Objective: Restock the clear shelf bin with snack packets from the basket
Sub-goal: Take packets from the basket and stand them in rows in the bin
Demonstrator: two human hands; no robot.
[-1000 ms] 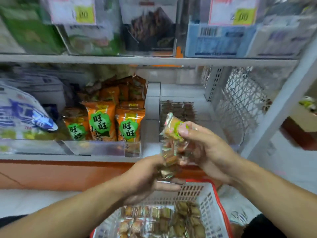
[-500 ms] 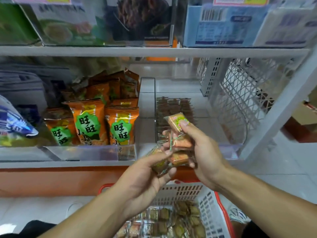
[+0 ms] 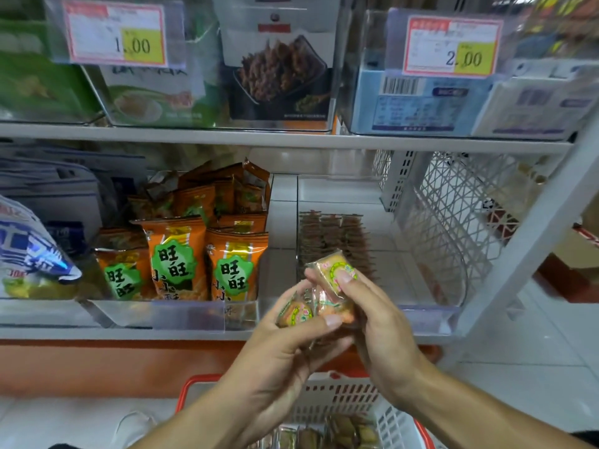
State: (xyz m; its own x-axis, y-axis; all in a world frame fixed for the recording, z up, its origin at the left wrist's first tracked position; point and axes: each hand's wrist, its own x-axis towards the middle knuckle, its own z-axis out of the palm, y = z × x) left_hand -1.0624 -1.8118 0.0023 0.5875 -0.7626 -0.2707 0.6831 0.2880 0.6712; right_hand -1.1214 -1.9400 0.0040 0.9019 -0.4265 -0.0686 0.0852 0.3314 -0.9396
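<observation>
Clear plastic forms the shelf bin (image 3: pixel 431 311) on the lower shelf, right of a bin of orange snack bags (image 3: pixel 176 257). At its back stands a short row of brown packets (image 3: pixel 330 234); the front half holds nothing. In the head view, both hands meet just before that bin. The left hand (image 3: pixel 278 354) pinches a small strip of snack packets (image 3: pixel 319 301) between thumb and fingers, and the right hand (image 3: pixel 382 325) clamps the same strip, thumb pressed on the topmost packet. Below, a red-rimmed white basket (image 3: pixel 340 400) holds more packets.

These packets look light, crinkly and slick, probably with brittle contents, so gripping the sealed edges seems safest. How many packets are joined cannot be told, since fingers cover them. Basket contents are cut off by the frame's bottom edge, and upper-shelf labels are blurred.
</observation>
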